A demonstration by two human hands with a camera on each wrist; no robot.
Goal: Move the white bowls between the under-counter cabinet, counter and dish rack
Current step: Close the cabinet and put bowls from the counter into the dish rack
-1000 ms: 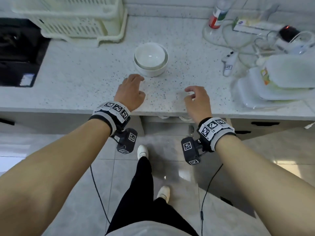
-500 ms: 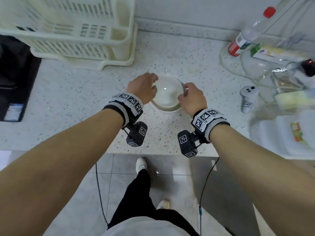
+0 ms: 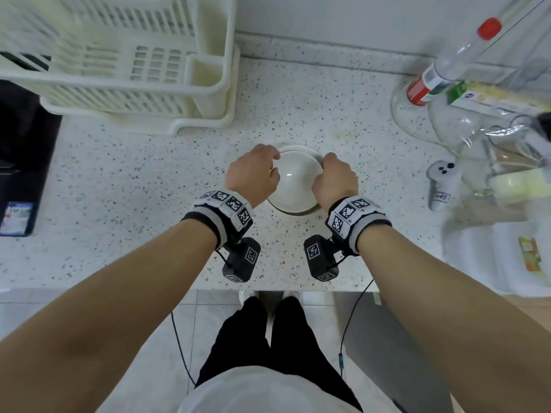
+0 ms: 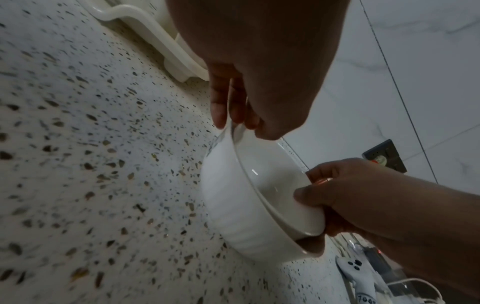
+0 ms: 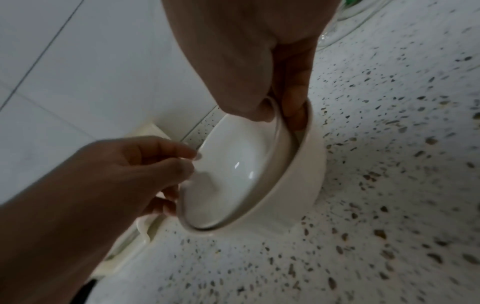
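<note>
Two white bowls sit nested on the speckled counter point(image 3: 119, 189). The upper bowl point(image 3: 295, 180) rests inside the lower bowl point(image 3: 293, 210). My left hand point(image 3: 272, 166) pinches the upper bowl's left rim, thumb inside. My right hand point(image 3: 323, 165) grips its right rim. In the left wrist view the upper bowl point(image 4: 272, 185) sits slightly raised and tilted in the lower bowl point(image 4: 228, 205). In the right wrist view my right hand point(image 5: 278, 115) has its fingers between the upper bowl point(image 5: 233, 174) and the lower bowl point(image 5: 298, 174). The cream dish rack point(image 3: 134, 70) stands at the back left.
A black cooktop point(image 3: 24, 144) lies at the far left. A white controller point(image 3: 441, 183), a bottle with a red cap point(image 3: 447, 64), glassware and plastic packets crowd the right side. The wall runs close behind the bowls. My legs stand at the counter's front edge.
Both hands went from the counter's front edge forward to the nested bowls and closed on the upper bowl's rim. My head came closer over the counter.
</note>
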